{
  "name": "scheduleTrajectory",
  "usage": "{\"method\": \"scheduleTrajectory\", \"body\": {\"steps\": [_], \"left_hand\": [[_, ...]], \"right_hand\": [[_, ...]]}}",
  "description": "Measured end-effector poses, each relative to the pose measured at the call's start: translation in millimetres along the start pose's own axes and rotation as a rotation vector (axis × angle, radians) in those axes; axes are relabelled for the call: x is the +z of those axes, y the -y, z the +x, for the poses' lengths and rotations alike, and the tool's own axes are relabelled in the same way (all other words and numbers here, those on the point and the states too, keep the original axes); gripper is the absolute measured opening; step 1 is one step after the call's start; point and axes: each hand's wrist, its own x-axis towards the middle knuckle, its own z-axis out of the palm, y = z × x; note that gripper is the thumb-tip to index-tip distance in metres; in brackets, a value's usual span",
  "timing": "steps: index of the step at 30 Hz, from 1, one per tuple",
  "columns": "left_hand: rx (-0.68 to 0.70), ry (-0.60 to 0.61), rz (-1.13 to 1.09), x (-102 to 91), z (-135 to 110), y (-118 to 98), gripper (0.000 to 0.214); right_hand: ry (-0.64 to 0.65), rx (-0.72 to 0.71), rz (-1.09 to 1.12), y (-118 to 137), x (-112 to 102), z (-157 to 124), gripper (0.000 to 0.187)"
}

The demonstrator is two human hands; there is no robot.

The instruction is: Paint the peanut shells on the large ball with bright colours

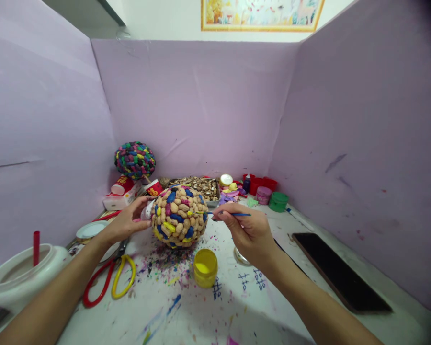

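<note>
A ball covered in peanut shells [180, 215], partly painted blue, yellow and pink, rests on the paint-spattered table. My left hand [128, 220] grips a white stub sticking out of the ball's left side. My right hand [246, 228] pinches a thin blue paintbrush [222, 213], whose tip touches the ball's upper right. An open jar of yellow paint [205, 267] stands just in front of the ball.
Red and yellow scissors [109, 278] lie at the left beside a white pot [21, 280]. A fully painted shell ball [135, 159], a tray of shells [201, 187] and paint jars [269, 195] stand at the back. A dark tablet [339, 275] lies at the right.
</note>
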Motion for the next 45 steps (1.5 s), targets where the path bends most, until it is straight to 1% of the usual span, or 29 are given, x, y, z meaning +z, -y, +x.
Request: {"method": "scheduleTrajectory", "body": {"steps": [4,11,16,21,26,33,37,40,45], "left_hand": [[0.005,0.006,-0.005,-0.4,0.2,0.9,0.070],[0.019,-0.004,0.018,-1.0,0.5,5.0,0.071],[0.007,-0.006,0.001,-0.2,0.6,1.7,0.073],[-0.009,-0.011,-0.004,0.4,0.8,-1.6,0.069],[-0.001,-0.007,-0.013,0.0,0.2,-0.2,0.067],[0.000,-0.016,0.003,0.3,1.2,-0.6,0.068],[0.014,-0.025,0.040,0.5,0.8,-1.9,0.070],[0.012,-0.016,0.084,0.4,0.4,-2.3,0.071],[0.023,-0.012,0.093,0.1,0.7,1.2,0.072]], "right_hand": [[0.041,-0.032,-0.031,1.0,-0.3,0.2,0.019],[0.049,-0.039,-0.076,2.7,-1.3,2.0,0.022],[0.051,-0.049,-0.080,3.0,-0.6,1.1,0.022],[0.043,-0.063,-0.085,2.8,1.2,-0.3,0.019],[0.028,-0.093,-0.113,2.2,1.8,-0.9,0.018],[0.052,-0.093,-0.123,2.5,-0.9,0.8,0.019],[0.009,-0.061,-0.120,0.6,-2.4,1.5,0.019],[-0.033,-0.067,-0.139,-2.1,-2.1,0.9,0.018],[-0.037,-0.086,-0.144,-5.2,-0.6,-0.1,0.016]]}}
